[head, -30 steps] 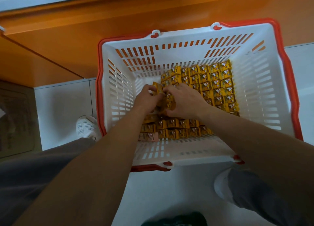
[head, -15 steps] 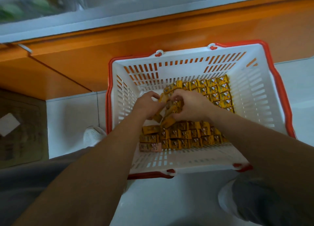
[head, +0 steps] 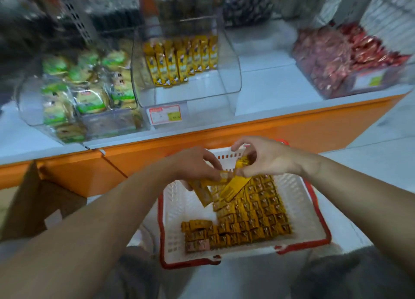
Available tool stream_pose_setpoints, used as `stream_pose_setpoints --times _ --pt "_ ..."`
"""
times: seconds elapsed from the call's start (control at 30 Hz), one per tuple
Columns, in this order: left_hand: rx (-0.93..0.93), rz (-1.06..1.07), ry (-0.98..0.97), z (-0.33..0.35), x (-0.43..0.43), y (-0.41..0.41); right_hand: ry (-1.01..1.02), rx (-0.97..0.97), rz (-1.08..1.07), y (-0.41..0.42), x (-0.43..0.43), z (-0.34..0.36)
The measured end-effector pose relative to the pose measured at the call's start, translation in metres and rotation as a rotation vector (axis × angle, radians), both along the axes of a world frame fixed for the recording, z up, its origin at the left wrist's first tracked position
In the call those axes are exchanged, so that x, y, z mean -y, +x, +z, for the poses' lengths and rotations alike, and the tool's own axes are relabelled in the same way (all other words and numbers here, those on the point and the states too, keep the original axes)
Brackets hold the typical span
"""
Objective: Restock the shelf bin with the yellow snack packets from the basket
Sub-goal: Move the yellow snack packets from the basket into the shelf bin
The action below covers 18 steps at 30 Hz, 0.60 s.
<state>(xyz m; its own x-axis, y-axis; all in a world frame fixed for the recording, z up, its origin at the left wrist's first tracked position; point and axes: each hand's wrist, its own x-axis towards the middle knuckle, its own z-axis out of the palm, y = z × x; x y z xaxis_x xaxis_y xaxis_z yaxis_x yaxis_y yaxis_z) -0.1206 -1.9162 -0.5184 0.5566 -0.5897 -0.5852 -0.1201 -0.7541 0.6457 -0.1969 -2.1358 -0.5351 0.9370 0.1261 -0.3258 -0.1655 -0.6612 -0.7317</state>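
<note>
Fingers (head: 212, 164) of left hand (head: 193, 164) and right hand (head: 269, 159) curled round yellow packets (head: 233, 186) over basket (head: 175, 209), shelf bin (head: 231, 74) front bare.

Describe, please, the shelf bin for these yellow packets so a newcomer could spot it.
Along the white shelf with the orange front stand clear bins. Take the middle clear bin, between green-wrapped snacks and red packets: only it holds upright yellow packets.
</note>
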Motion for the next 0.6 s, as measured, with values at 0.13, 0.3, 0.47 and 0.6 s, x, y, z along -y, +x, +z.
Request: stream_pose_setpoints --times 0.13,0.3,0.47,0.6 --pt "0.107 0.113 -0.152 0.05 0.0 -0.014 0.137 0.145 -0.168 -0.005 0.005 0.043" --pt "0.06 0.4 -0.351 0.051 0.006 -0.029 0.283 0.322 -0.443 0.0 -0.003 0.043" --pt "0.053 0.49 -0.305 0.022 0.011 -0.036 0.201 0.29 -0.47 0.011 -0.009 0.016" --pt "0.035 0.467 -0.307 0.019 0.013 -0.032 0.213 0.305 -0.399 0.016 -0.017 0.003"
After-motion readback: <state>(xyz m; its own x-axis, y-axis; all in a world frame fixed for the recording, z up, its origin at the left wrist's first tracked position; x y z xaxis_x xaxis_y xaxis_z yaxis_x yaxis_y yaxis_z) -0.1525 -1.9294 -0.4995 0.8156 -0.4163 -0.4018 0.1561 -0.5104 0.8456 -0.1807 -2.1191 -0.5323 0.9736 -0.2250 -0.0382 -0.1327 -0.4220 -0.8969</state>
